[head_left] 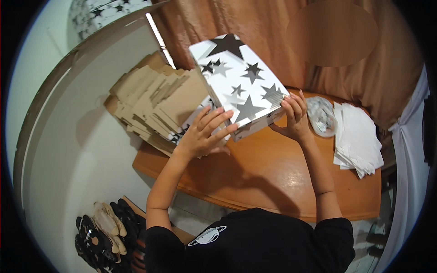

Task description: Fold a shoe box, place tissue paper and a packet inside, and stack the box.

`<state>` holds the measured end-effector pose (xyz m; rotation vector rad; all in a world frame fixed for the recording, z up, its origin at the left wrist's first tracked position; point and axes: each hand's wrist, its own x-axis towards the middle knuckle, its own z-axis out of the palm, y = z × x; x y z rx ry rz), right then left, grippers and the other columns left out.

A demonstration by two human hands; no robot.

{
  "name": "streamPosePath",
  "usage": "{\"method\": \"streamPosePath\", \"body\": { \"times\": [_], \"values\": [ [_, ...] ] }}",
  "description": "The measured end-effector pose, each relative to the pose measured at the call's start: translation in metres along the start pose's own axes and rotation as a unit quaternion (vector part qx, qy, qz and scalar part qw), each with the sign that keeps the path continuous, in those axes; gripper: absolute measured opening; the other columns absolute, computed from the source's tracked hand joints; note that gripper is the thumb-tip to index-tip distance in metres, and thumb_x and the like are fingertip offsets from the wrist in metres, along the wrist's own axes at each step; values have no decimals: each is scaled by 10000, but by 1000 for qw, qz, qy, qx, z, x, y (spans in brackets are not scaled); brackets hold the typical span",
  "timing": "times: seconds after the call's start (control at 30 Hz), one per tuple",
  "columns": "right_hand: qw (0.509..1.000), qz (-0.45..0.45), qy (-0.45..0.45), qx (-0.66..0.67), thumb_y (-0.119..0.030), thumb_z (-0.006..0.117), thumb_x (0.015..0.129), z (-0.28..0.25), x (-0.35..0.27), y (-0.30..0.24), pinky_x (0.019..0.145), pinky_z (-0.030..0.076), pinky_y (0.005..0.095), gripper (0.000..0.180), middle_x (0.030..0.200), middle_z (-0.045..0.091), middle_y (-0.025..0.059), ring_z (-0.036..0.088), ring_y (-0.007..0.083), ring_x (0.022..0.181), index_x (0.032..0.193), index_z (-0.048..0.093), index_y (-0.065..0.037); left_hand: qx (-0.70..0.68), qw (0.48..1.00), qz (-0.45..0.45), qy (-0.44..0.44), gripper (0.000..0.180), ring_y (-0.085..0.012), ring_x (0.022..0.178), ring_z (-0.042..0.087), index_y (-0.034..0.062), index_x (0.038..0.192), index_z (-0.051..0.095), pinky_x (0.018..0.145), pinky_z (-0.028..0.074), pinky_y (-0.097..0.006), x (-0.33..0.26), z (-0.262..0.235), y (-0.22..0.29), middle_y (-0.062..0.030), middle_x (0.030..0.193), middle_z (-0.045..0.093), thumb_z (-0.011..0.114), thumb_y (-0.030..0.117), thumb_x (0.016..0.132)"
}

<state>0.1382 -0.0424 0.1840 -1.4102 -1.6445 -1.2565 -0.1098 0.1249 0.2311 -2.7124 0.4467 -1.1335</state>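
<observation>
Above the wooden table (pixel 273 168) I hold a white cardboard box (pixel 243 84) printed with black and grey stars. It is tilted, its broad starred face turned up. My left hand (pixel 205 132) grips the near left corner, fingers spread over the edge and the thumb partly below. At the near right corner, my right hand (pixel 296 116) curls its fingers on the top edge, with the thumb against the side. Just left of the box, a pile of flat brown cardboard pieces (pixel 159 98) lies on the table, some with starred sides showing. The box's underside is hidden.
On the table's right lie a clear plastic bag (pixel 322 116) with something inside and a stack of white paper sheets (pixel 357 136). Several shoes (pixel 102 232) sit at lower left. Brown curtains (pixel 273 27) hang behind the table; a starred item (pixel 109 16) shows at upper left.
</observation>
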Motion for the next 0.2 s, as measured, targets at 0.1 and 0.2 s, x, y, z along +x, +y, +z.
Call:
{"method": "streamPosePath", "body": {
  "times": [0.1,0.2],
  "values": [
    [996,-6,87,-3,-313,817,552,31,40,-16,1023,282,549,836,1215,355,93,331,308,1193,1210,360,-76,95,995,20,20,824,-317,1235,340,222,1271,357,1029,282,-523,-12,-23,-34,-75,1326,373,797,308,580],
    [991,15,126,39,-312,808,571,53,71,-28,1036,245,561,838,1219,354,85,334,319,1189,1228,345,-78,197,976,62,73,766,-343,1266,283,233,1292,297,1035,248,-571,-9,-41,-58,-83,1350,328,735,182,666]
  ]
}}
